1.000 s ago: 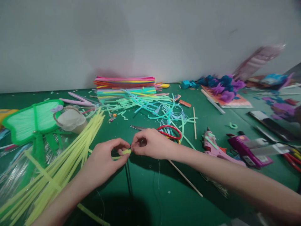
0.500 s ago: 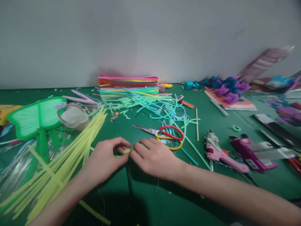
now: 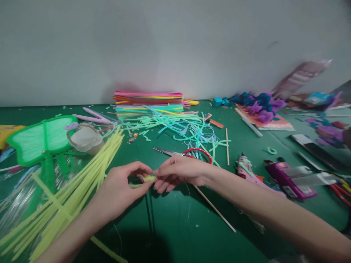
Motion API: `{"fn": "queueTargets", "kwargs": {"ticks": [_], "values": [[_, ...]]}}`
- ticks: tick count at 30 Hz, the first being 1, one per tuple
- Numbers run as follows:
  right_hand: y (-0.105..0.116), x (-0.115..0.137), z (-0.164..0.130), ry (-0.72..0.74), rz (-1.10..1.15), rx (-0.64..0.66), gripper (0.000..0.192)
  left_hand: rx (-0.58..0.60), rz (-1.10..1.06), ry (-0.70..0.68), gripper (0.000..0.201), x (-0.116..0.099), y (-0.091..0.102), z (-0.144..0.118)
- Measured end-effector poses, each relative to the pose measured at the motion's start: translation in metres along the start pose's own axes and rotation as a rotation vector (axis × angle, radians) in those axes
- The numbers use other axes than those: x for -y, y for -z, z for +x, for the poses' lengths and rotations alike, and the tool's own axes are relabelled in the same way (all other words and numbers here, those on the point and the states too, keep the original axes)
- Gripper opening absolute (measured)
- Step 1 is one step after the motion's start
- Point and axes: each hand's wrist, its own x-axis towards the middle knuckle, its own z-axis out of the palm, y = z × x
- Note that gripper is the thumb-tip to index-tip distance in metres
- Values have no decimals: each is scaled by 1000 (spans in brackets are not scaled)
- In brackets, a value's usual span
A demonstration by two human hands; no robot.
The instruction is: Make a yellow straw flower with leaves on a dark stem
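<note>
Between thumb and index finger, my left hand [image 3: 124, 184] pinches a small bent piece of yellow pipe cleaner [image 3: 149, 178] with a bit of green at its tip. The fingertips of my right hand [image 3: 175, 171] close on the other end of that piece. A thin wooden stick [image 3: 215, 209] slants out from under my right hand; whether the hand grips it cannot be seen. Fine clear thread [image 3: 189, 199] hangs below the right hand. Just behind it lie red-handled scissors [image 3: 199, 149], partly covered by the hand.
Left of my hands lie a bundle of yellow pipe cleaners [image 3: 82, 186], a green fan-shaped piece [image 3: 41, 140] and a cup [image 3: 86, 138]. Coloured pipe cleaners [image 3: 148, 98] are stacked at the wall. Pink [image 3: 249, 171] and purple [image 3: 290, 179] glue guns lie right, beside small beads [image 3: 134, 136] further left.
My right hand has rolled over, so its fingers now show from the side, and it covers part of the scissors' handles. The wooden stick beneath it has come into view. The left hand stays put.
</note>
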Motion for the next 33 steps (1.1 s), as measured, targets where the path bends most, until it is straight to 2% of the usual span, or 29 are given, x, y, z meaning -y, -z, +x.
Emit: {"fn": "queueTargets", "kwargs": {"ticks": [8,13,19,23,25,29,33], "values": [[-3,3,1,-21,50,17,23,4,3,23,17,-2,0,-2],[-6,0,1,111,-74,-53,31,12,10,23,16,0,1,-3],[-13,-7,3,241,-202,-169,31,26,4,14,17,1,0,0],[-16,-12,2,340,-372,-274,29,44,8,21,18,2,1,1],[-14,-13,2,348,-382,-262,31,59,-7,33,19,3,2,2],[-10,-11,0,235,-248,-141,35,59,-15,40,20,4,3,2],[-10,-10,0,232,-251,-149,26,37,26,35,20,4,3,1]]}}
